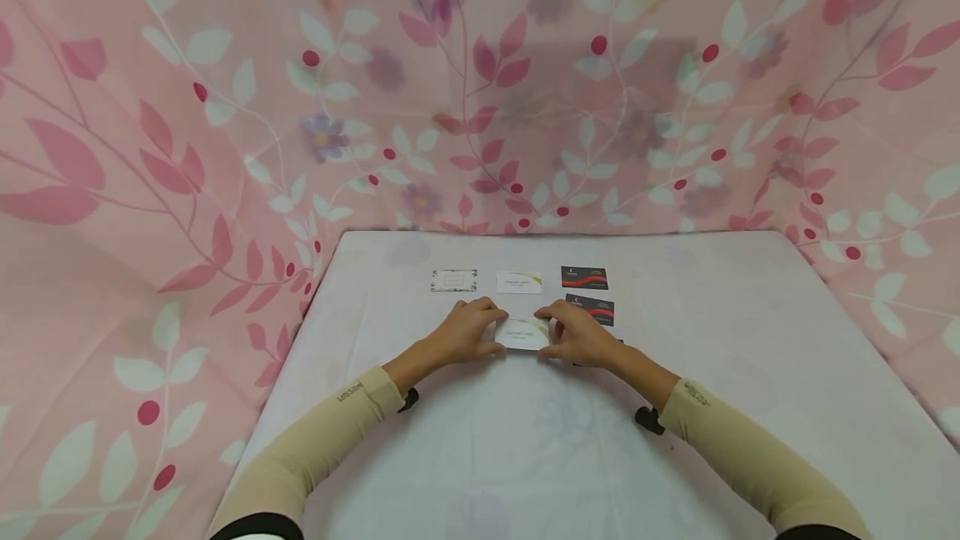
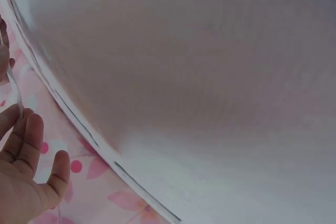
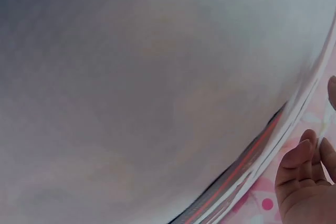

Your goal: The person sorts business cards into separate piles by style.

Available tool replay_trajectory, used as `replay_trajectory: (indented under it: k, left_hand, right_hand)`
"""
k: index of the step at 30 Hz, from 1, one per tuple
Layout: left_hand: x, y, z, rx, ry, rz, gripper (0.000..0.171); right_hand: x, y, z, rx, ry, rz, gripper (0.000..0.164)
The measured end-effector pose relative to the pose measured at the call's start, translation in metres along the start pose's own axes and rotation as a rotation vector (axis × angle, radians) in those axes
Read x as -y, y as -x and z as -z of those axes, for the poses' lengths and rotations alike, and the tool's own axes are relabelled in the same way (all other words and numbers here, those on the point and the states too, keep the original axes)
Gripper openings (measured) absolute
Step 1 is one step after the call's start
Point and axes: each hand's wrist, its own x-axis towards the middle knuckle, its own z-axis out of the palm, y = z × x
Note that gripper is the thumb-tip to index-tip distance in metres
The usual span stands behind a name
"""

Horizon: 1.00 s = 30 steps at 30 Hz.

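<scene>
A white business card (image 1: 522, 335) with a green corner is held between both hands, and printed text faces up. My left hand (image 1: 465, 333) pinches its left edge, and my right hand (image 1: 582, 337) pinches its right edge. In the left wrist view, the fingers of the left hand (image 2: 23, 169) meet at the card's thin edge (image 2: 18, 90). The right hand (image 3: 307, 182) shows at the lower right of the right wrist view. Beyond the held card lies a matching white card (image 1: 519, 282). A black-and-red card (image 1: 594, 308) lies just behind the right hand.
A leaf-bordered card (image 1: 453, 280) lies at the back left, and another black-and-red card (image 1: 585, 277) at the back right. A further dark card is mostly hidden under the right hand. White cloth covers the table (image 1: 465, 448); pink floral fabric (image 1: 480, 107) hangs around it.
</scene>
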Motion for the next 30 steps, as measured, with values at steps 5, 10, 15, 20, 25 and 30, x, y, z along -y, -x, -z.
replay_trajectory:
  k: [5,10,15,20,25,30]
  left_hand:
    - [0.005,-0.003,-0.004,-0.017,-0.003,0.015,0.056]
    - [0.007,-0.01,-0.002,-0.03,0.02,0.021,0.056]
    - [0.015,-0.02,0.002,-0.028,0.038,0.046,0.058]
    - [0.025,-0.034,0.009,-0.057,0.03,0.075,0.058]
    - [0.033,-0.049,0.01,-0.065,0.02,0.094,0.059]
    - [0.041,-0.062,0.005,-0.079,0.006,0.135,0.061]
  right_hand:
    - [-0.005,-0.003,-0.002,-0.031,0.012,0.02,0.066]
    - [-0.007,-0.009,-0.001,-0.083,0.045,0.048,0.064]
    - [-0.01,-0.021,0.004,-0.103,0.055,0.015,0.064]
    - [-0.01,-0.036,0.008,-0.123,0.04,-0.026,0.066]
    - [-0.013,-0.049,0.012,-0.145,0.07,-0.041,0.064]
    - [-0.022,-0.062,0.013,-0.179,0.118,-0.058,0.063]
